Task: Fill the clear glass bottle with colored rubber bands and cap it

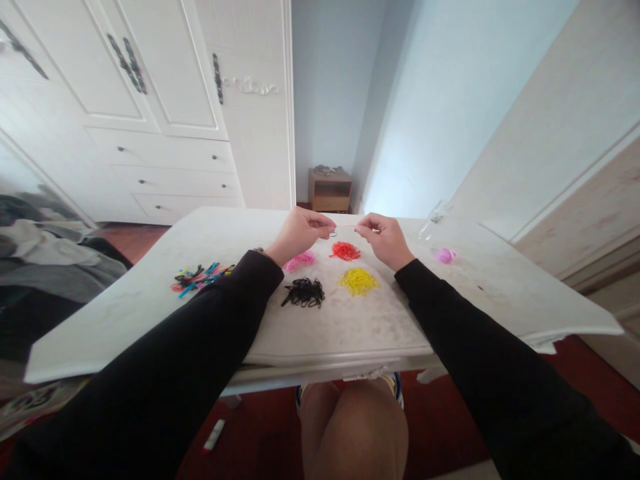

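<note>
A white tabletop (350, 330) is spanning the room's middle. Two black sleeves (200, 347) are reaching forward over it, converging toward its far edge. The left hand (306, 232) and right hand (384, 239) are facing each other slightly apart, each pinching with thumb and fingers. Dark print (33, 402) at lower left is showing too blurred to read. Multicoloured, black (305, 293), yellow (359, 282), red (345, 251) and pink piles of small bands are lying nearby. A thin pale strand (346, 225) is stretching between both hands' fingertips; a tiny teal loop (333, 234) is hanging at the left's.
</note>
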The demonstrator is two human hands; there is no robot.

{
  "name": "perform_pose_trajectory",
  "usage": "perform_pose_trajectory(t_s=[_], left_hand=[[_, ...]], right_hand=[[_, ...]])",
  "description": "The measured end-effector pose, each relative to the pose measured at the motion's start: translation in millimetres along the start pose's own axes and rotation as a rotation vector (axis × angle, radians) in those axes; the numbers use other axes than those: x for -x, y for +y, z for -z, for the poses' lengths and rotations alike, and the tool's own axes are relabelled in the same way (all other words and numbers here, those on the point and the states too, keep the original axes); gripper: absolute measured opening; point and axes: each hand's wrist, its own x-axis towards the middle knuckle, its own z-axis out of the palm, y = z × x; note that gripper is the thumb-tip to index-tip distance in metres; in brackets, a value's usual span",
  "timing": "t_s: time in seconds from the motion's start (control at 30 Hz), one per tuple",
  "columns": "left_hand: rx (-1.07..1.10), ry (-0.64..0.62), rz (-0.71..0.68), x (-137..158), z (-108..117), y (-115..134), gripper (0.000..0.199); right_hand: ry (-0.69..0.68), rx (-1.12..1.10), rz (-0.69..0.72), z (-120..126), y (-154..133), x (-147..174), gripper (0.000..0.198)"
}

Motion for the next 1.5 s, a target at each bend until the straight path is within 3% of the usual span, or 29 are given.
perform_pose_trajectory(t_s=[0.13,0.27,0.37,0.6,0.77,1.03,1.2,1.5], left_hand=[[-0.019,0.047,0.003,0,8,4,0.012],[-0.123,-0.116,-0.085,1,9,6,0.010],[-0.196,-0.164,-0.122,-1,17,3,0.010],[-0.437,-0.343,-0.075,-10,56,-8,0.008],[-0.546,-0.412,-0.097,-8,65,-7,0.015],[-0.545,-0.423,-0.118,-6,64,-3,0.016],[-0.382,-0.378,-0.144,-2,51,1,0.013],[-0.116,-0.302,-0.177,4,17,-8,0.015]], right_hand=[[0.102,0.000,-0.023,-1,1,1,0.019],[-0.108,-0.030,-0.035,-9,2,6,0.028],[-0.210,-0.035,-0.033,-9,4,7,0.034],[-0.129,-0.007,-0.013,0,7,3,0.027],[-0.150,0.001,-0.009,-1,4,4,0.025],[-0.154,0.036,0.017,-1,2,4,0.025],[-0.179,0.052,0.009,-2,3,5,0.025],[-0.384,-0.001,-0.031,-5,-4,11,0.035]])
